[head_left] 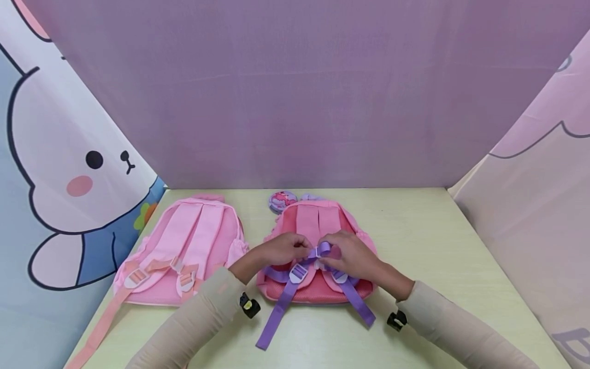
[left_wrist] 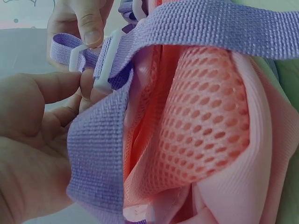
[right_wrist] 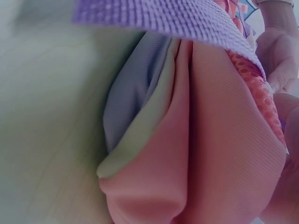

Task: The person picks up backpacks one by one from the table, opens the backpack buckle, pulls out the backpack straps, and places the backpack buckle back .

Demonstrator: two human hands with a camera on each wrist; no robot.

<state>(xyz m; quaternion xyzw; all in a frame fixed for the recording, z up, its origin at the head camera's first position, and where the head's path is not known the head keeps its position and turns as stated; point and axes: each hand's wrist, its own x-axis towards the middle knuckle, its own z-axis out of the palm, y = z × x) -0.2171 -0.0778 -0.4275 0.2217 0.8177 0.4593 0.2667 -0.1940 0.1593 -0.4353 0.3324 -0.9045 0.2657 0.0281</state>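
A coral-pink backpack [head_left: 301,293] lies straps up before me. Above its middle, my left hand [head_left: 287,248] pinches a purple webbing strap [left_wrist: 65,49] beside a small white plastic slider [left_wrist: 77,58]. From the other side my right hand [head_left: 352,254] holds the looped part of that strap, its thumb on the webbing in the left wrist view. White ladder buckles [head_left: 298,273] sit on the shoulder straps below, with purple tails [head_left: 278,312] hanging onto the table. In the right wrist view the right hand [right_wrist: 287,140] is mostly cut off by the frame edge.
A lighter pink backpack [head_left: 186,241] lies to the left, its peach strap tail [head_left: 103,325] running toward the table's near left corner. A round printed charm [head_left: 282,201] rests behind the coral backpack. Fabric walls [head_left: 304,102] surround the pale table [head_left: 415,225].
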